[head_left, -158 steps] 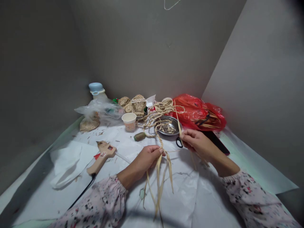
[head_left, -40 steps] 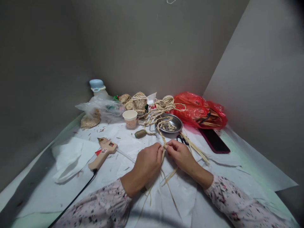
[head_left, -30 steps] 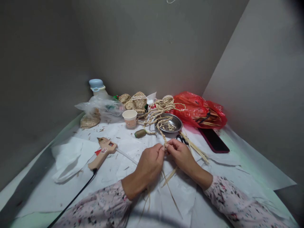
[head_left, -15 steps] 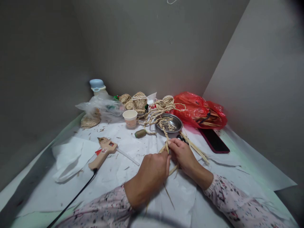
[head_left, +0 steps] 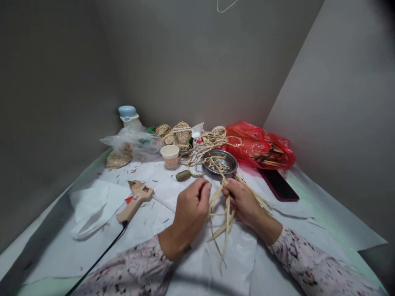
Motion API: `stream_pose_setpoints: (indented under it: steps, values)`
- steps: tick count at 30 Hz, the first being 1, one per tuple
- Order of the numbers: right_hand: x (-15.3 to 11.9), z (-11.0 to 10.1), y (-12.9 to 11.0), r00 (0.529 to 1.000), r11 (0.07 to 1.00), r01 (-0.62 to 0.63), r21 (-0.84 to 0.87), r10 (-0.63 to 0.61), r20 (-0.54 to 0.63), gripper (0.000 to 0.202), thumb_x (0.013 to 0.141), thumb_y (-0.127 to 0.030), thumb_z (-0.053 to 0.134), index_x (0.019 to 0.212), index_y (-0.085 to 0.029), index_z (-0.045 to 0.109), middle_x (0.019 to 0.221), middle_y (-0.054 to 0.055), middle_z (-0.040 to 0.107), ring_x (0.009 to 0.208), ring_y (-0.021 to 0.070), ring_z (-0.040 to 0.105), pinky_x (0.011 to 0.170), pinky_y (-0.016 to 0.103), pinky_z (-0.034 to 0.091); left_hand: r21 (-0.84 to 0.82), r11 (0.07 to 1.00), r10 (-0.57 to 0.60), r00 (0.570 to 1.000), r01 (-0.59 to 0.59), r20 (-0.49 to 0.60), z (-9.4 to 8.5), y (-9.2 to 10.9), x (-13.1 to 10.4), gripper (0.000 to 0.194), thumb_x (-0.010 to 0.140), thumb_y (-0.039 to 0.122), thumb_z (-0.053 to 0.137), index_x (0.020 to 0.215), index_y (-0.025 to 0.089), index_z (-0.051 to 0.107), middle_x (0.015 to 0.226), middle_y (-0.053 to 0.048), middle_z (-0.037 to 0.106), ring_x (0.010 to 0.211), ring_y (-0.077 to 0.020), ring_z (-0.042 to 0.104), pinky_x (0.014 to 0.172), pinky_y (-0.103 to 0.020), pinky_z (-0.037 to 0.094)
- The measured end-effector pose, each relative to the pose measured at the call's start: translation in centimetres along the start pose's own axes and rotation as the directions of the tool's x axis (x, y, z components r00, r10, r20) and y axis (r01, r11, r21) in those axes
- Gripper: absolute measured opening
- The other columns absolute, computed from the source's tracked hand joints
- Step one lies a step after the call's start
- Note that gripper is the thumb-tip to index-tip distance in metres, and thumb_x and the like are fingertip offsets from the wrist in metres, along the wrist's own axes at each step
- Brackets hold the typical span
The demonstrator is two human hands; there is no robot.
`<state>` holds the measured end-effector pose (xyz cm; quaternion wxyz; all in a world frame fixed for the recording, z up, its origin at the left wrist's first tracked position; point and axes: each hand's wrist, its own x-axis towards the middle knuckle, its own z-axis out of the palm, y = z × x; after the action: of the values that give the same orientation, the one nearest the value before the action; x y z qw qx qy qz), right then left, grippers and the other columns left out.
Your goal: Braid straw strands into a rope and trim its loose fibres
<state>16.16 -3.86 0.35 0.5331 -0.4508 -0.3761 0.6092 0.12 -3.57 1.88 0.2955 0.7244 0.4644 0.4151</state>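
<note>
One glue gun (head_left: 135,204) lies idle. Left hand (head_left: 193,203) curls near the loose strands (head_left: 227,211); can't tell if gripping. Long braided cord (head_left: 211,144) done, heaped behind steel bowl (head_left: 232,162); strands below remain unbraided. Right hand (head_left: 245,201) pinches where cord meets strands.

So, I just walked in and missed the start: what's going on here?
Someone's right hand pinches a straw-like braid where its loose strands splay out toward the wearer. The left hand is curled just beside them; whether it holds a strand is hard to tell. The braid leads back toward a metal bowl. A glue gun lies off to the left, and a phone to the right.
</note>
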Motion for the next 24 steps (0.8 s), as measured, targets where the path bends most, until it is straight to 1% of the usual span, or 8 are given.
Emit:
stream_pose_setpoints:
  steps: [2, 3, 6, 9, 12, 15, 20, 24]
  values:
    - [-0.1, 0.0, -0.1, 1.000, 0.999, 0.003, -0.034, -0.002, 0.013, 0.032, 0.079, -0.045, 0.063, 0.068, -0.020, 0.046, 0.052, -0.010, 0.036, 0.039, 0.0048, 0.019, 0.039, 0.023, 0.012, -0.107, 0.992, -0.075, 0.995, 0.068, -0.066, -0.1, -0.5, 0.8, 0.022, 0.092, 0.039, 0.044, 0.090, 0.020, 0.056, 0.079, -0.001, 0.058, 0.072, -0.0149, 0.054, 0.066, -0.025, 0.040]
    - [-0.1, 0.0, 0.0, 1.000, 0.998, 0.000, -0.058, 0.001, 0.022, 0.032, 0.079, -0.045, 0.063, 0.068, -0.020, 0.046, 0.052, -0.010, 0.037, 0.039, 0.0048, 0.020, 0.038, 0.023, 0.012, -0.176, 0.977, -0.126, 0.991, 0.117, -0.045, 0.0, -0.8, 1.1, 0.022, 0.091, 0.039, 0.046, 0.088, 0.019, 0.054, 0.076, 0.000, 0.057, 0.069, -0.0140, 0.053, 0.065, -0.025, 0.040]
    - [-0.2, 0.1, 0.3, 0.997, 0.992, -0.015, -0.122, 0.023, 0.068, 0.031, 0.080, -0.046, 0.062, 0.069, -0.021, 0.047, 0.053, -0.009, 0.040, 0.038, 0.0054, 0.025, 0.037, 0.023, 0.016, -0.426, 0.835, -0.276, 0.935, 0.349, 0.225, 0.6, -1.5, 1.6, 0.027, 0.089, 0.044, 0.048, 0.083, 0.018, 0.049, 0.069, 0.001, 0.056, 0.059, -0.0121, 0.053, 0.056, -0.024, 0.042]
    - [-0.1, 0.1, 0.8, 0.991, 0.991, 0.012, -0.132, 0.006, 0.133, 0.029, 0.080, -0.044, 0.062, 0.071, -0.020, 0.048, 0.056, -0.007, 0.046, 0.043, 0.0079, 0.040, 0.044, 0.023, 0.030, -0.545, 0.680, -0.246, 0.853, 0.490, 0.460, 1.2, -1.5, 1.3, 0.033, 0.084, 0.047, 0.057, 0.090, 0.016, 0.048, 0.075, -0.003, 0.062, 0.056, -0.0121, 0.057, 0.052, -0.024, 0.044]
    - [0.0, 0.0, 1.1, 0.988, 0.981, 0.055, -0.188, -0.026, 0.152, 0.025, 0.081, -0.040, 0.061, 0.072, -0.019, 0.051, 0.059, -0.006, 0.049, 0.051, 0.0101, 0.048, 0.054, 0.025, 0.036, -0.561, 0.604, -0.221, 0.795, 0.567, 0.565, 1.3, -1.5, 1.0, 0.036, 0.075, 0.041, 0.069, 0.090, 0.015, 0.048, 0.077, -0.005, 0.064, 0.051, -0.0101, 0.057, 0.049, -0.023, 0.045]
    - [0.2, -0.2, 1.1, 0.989, 0.951, 0.087, -0.296, -0.046, 0.142, 0.023, 0.082, -0.038, 0.060, 0.072, -0.018, 0.054, 0.059, -0.006, 0.048, 0.053, 0.0091, 0.044, 0.055, 0.024, 0.033, -0.503, 0.614, -0.237, 0.749, 0.609, 0.618, 1.1, -1.8, 1.1, 0.031, 0.075, 0.038, 0.068, 0.086, 0.014, 0.051, 0.067, -0.001, 0.060, 0.047, -0.0086, 0.053, 0.047, -0.021, 0.041]
    - [0.3, -0.5, 1.0, 0.988, 0.935, 0.079, -0.346, -0.026, 0.154, 0.023, 0.081, -0.035, 0.060, 0.068, -0.018, 0.052, 0.056, -0.007, 0.045, 0.050, 0.0082, 0.035, 0.050, 0.024, 0.025, -0.378, 0.677, -0.286, 0.699, 0.631, 0.655, 0.3, -1.7, 1.5, 0.034, 0.078, 0.045, 0.064, 0.075, 0.012, 0.057, 0.053, 0.007, 0.041, 0.042, -0.0032, 0.031, 0.040, -0.019, 0.017]
    - [0.0, -0.5, 0.7, 0.982, 0.945, 0.082, -0.318, -0.021, 0.190, 0.022, 0.083, -0.036, 0.060, 0.070, -0.018, 0.054, 0.057, -0.006, 0.047, 0.051, 0.0081, 0.035, 0.051, 0.024, 0.025, -0.387, 0.592, -0.278, 0.630, 0.707, 0.725, -0.5, -1.0, 1.7, 0.042, 0.075, 0.053, 0.066, 0.076, 0.012, 0.060, 0.055, 0.009, 0.034, 0.043, -0.0024, 0.020, 0.041, -0.021, 0.007]
